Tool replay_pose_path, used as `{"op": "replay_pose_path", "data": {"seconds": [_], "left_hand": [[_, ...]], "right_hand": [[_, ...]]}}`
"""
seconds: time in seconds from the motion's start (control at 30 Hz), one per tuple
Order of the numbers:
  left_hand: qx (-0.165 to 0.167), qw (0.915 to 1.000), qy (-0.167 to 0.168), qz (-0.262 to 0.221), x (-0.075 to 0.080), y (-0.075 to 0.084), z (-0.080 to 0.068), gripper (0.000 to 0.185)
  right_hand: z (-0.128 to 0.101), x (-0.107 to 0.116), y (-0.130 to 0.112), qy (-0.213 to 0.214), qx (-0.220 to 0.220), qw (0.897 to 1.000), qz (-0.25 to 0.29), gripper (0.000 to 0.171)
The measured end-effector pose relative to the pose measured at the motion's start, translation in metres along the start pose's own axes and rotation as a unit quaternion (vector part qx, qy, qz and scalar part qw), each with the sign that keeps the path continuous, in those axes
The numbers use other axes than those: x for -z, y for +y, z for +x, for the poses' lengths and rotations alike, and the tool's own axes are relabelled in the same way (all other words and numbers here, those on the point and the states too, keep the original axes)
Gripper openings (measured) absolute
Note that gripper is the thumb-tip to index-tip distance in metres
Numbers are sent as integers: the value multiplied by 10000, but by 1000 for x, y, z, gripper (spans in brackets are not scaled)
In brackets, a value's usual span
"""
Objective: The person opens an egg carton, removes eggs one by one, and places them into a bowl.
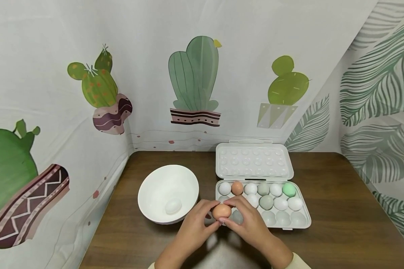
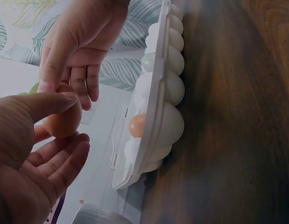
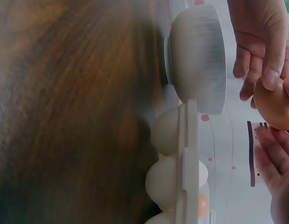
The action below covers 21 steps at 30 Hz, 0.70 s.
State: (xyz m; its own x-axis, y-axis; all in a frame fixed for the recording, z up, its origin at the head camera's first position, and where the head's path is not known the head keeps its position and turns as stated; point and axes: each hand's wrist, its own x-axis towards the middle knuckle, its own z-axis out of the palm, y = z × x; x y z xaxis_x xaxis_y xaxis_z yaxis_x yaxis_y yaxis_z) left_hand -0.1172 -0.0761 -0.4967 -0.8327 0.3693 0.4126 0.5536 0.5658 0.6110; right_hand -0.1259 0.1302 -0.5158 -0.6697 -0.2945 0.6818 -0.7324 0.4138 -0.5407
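A brown egg (image 1: 222, 212) is held up between both hands, above the front left of the egg carton (image 1: 304, 221). My left hand (image 1: 196, 225) pinches one end of it, thumb below and fingertips on top. The right hand (image 1: 250, 223) pinches the other end in the same way. In the left wrist view, the egg (image 2: 65, 119) lies between the two thumbs, raised off the carton. White, grey-green, green and brown eggs fill the carton's back row, with more in the middle row. Several front cups show as hollows.
Left of the carton stands a white bowl (image 1: 151, 179) with one white egg (image 1: 173, 206) inside. The carton's lid (image 1: 254, 147) is folded back toward the wall cloth (image 1: 242, 74) with printed cacti. Everything stands on a brown wooden table (image 1: 343, 201).
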Motion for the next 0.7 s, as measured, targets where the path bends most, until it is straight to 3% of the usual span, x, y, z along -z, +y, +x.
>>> {"op": "replay_pose_path", "data": {"seconds": [0.27, 0.7], "left_hand": [[8, 9993, -21, -372, -4, -2, 0, 48], [56, 9984, 60, -566, -4, 0, 1, 47]], "right_hand": [[-3, -6, -1, -62, -69, 9988, 475, 50], [-3, -6, 1, 50, 51, 9998, 172, 46]]}}
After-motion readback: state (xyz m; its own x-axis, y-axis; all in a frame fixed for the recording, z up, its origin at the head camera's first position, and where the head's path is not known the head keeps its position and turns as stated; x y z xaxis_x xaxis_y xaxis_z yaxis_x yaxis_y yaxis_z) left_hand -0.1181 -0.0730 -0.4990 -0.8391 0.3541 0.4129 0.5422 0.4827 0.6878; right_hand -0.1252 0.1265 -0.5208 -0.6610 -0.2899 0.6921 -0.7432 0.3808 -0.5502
